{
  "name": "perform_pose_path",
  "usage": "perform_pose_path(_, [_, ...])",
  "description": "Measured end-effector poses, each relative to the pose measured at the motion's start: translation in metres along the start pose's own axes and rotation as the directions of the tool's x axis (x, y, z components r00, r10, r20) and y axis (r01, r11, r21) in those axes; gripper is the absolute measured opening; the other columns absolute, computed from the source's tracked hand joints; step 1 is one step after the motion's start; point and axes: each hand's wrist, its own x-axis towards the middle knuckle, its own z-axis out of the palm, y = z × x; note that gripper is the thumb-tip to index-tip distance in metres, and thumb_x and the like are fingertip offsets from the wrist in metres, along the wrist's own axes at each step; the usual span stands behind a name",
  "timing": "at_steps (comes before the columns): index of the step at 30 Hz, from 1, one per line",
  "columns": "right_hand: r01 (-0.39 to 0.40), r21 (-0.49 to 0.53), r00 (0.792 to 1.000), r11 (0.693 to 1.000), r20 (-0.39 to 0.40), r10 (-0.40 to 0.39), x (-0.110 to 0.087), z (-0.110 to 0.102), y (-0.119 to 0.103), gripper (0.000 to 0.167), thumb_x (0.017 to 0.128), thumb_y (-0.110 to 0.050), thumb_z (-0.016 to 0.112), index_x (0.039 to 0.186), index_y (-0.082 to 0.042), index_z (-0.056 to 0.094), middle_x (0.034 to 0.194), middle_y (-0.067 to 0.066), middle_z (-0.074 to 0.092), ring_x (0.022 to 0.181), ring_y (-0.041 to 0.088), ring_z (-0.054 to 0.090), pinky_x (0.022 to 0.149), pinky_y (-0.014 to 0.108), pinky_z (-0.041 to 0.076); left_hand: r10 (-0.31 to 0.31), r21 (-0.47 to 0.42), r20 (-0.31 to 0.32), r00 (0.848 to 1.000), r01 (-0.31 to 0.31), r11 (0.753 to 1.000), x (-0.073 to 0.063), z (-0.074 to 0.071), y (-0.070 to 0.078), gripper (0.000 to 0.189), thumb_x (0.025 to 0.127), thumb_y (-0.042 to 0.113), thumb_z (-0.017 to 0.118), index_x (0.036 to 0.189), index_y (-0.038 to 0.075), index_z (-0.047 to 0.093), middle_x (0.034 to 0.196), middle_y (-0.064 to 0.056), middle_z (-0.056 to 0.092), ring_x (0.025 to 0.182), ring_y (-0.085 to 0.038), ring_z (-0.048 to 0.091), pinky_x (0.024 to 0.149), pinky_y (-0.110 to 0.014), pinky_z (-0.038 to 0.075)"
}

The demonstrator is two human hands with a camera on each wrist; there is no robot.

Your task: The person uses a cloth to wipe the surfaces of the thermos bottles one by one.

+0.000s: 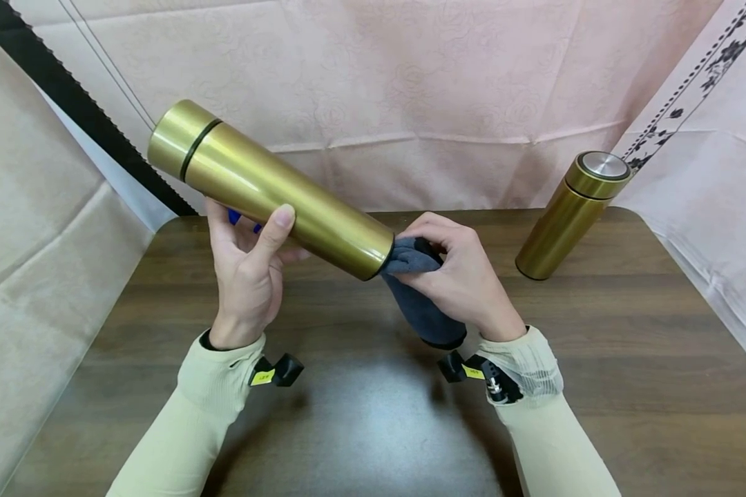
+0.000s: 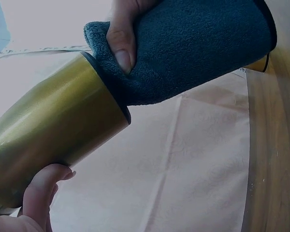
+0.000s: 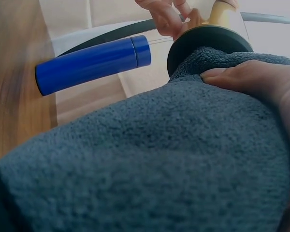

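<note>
My left hand [image 1: 249,279] grips a gold thermos bottle [image 1: 280,197] around its middle, thumb in front. The bottle is held tilted above the table, its capped end up to the left and its dark-rimmed base down to the right. A dark grey-blue cloth [image 1: 425,310] is pinched in my right hand [image 1: 469,276], bunched against that base with its loose part hanging below. In the left wrist view, the thumb of the right hand presses the cloth [image 2: 193,48] beside the rim. The fingers behind the cloth are partly hidden.
A second gold thermos bottle [image 1: 562,224] with a silver-topped lid stands upright at the right rear of the brown wooden table [image 1: 628,345]. A blue bottle [image 3: 92,65] stands behind my left hand, mostly hidden in the head view. Pale cloth [image 1: 441,90] hangs behind the table.
</note>
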Motion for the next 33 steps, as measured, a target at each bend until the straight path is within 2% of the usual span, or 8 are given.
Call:
perform_pose_path(8, [0.006, -0.033, 1.000, 0.999, 0.029, -0.005, 0.0005, 0.0010, -0.0002, 0.021, 0.080, -0.003, 0.083, 0.094, -0.017, 0.078, 0.096, -0.008, 0.068, 0.089, 0.010, 0.064, 0.079, 0.023, 0.054, -0.005, -0.020, -0.007, 1.000, 0.005, 1.000, -0.0002, 0.0008, 0.0007, 0.053, 0.091, -0.009, 0.064, 0.133, 0.012, 0.040, 0.108, -0.015, 0.061, 0.087, -0.026, 0.072, 0.053, -0.038, 0.062])
perform_pose_path(19, [0.017, -0.065, 0.998, 0.998, 0.062, -0.013, -0.0001, -0.0006, -0.0026, 0.020, 0.080, -0.004, 0.083, 0.091, -0.019, 0.076, 0.096, -0.009, 0.067, 0.088, 0.008, 0.061, 0.078, 0.022, 0.051, -0.012, 0.056, -0.013, 1.000, 0.013, 0.998, -0.0013, 0.0006, -0.0010, 0.051, 0.092, -0.003, 0.067, 0.131, 0.016, 0.042, 0.108, -0.010, 0.062, 0.082, -0.019, 0.071, 0.051, -0.029, 0.060])
perform_pose_path(33, [0.045, -0.084, 0.995, 0.995, 0.094, -0.037, -0.0005, -0.0024, -0.0029, 0.019, 0.080, -0.007, 0.085, 0.091, -0.019, 0.075, 0.094, -0.008, 0.067, 0.088, 0.009, 0.060, 0.077, 0.022, 0.050, -0.023, 0.063, -0.025, 0.999, 0.024, 0.998, -0.0022, 0.0014, -0.0009, 0.052, 0.091, -0.002, 0.068, 0.132, 0.016, 0.042, 0.108, -0.011, 0.061, 0.085, -0.020, 0.070, 0.050, -0.031, 0.060])
